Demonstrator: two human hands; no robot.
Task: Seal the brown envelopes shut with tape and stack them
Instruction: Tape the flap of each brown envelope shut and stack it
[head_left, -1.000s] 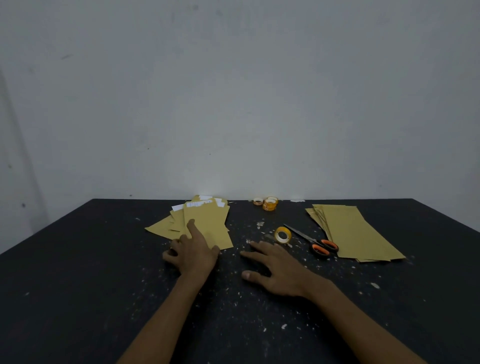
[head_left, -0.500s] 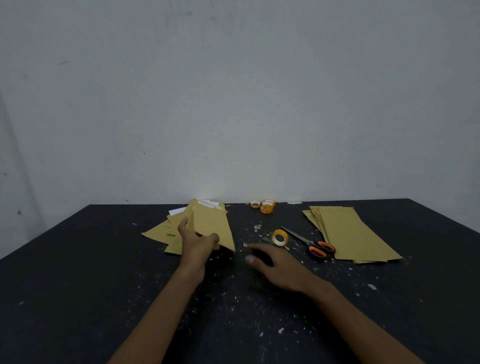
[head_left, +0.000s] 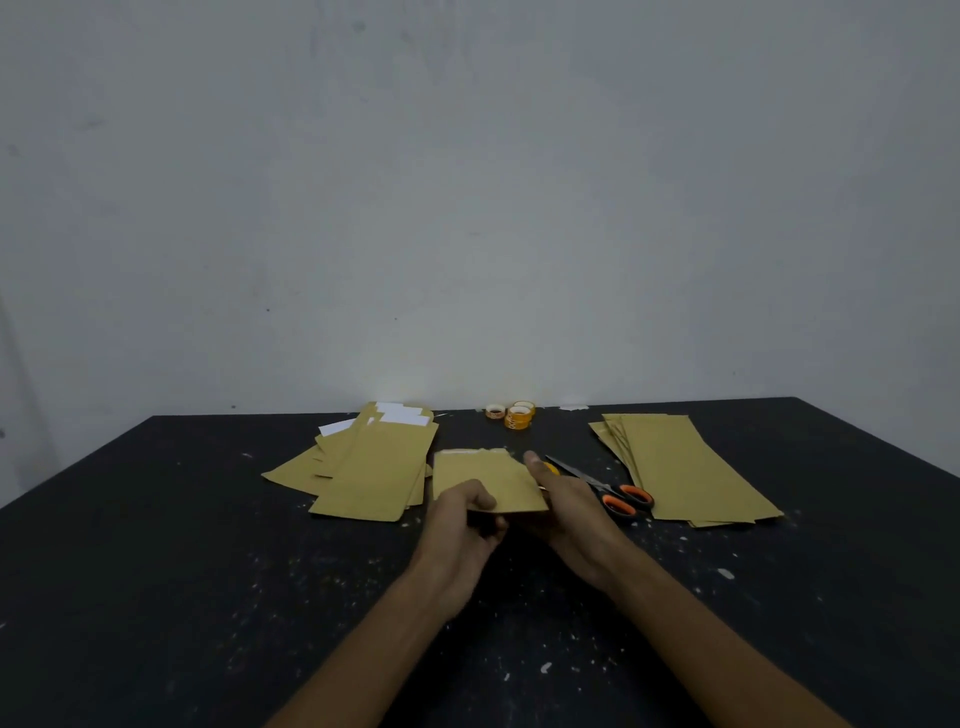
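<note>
Above the black table (head_left: 208, 519), the left hand (head_left: 460, 525) and the right hand (head_left: 566, 506) are both gripping one brown envelope (head_left: 480, 473), thumbs pressing on top.

Two bare forearms (head_left: 727, 639), uncovered right down to the bottom edge of view. Bare left hand (head_left: 462, 525), bare right hand (head_left: 569, 506).

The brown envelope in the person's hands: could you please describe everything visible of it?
The brown envelope is plain kraft-looking paper, oblong, nearly flat, its long side pointing away from the person. A paler strip runs along its far end; flap or tape, I cannot tell. The left hand grips its near edge, thumb on top; the right hand holds its right side. It is between the loose envelope pile and the scissors.
</note>
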